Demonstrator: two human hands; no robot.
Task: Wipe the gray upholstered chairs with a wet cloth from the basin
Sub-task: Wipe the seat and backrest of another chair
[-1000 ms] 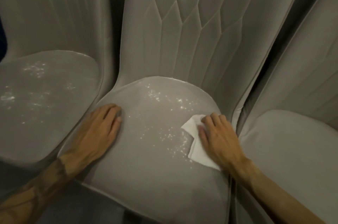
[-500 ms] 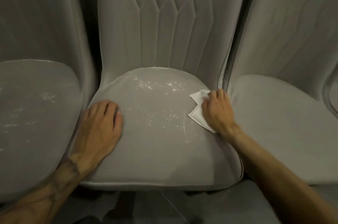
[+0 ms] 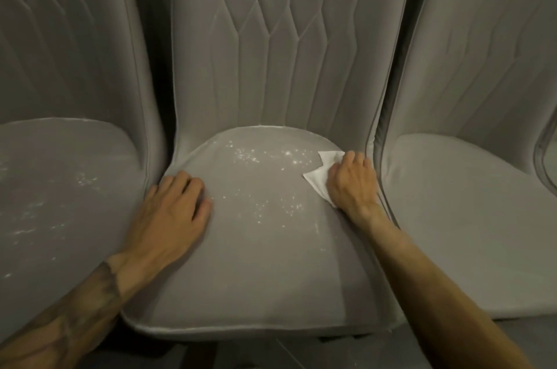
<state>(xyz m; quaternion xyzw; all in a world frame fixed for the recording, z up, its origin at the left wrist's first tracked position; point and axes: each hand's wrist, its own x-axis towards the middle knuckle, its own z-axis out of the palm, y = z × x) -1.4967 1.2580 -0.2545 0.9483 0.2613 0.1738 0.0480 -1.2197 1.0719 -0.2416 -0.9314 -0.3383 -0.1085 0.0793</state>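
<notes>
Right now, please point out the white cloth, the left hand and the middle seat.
white cloth (image 3: pixel 318 181): head view, its uncovered left part.
left hand (image 3: pixel 172 212): head view, the back of the hand.
middle seat (image 3: pixel 265 266): head view, bare fabric near the front.

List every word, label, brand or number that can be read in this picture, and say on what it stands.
None: no text shows on the chairs or the cloth.
Dark marking on the left forearm: too blurred to read, and it may not be text.
</notes>
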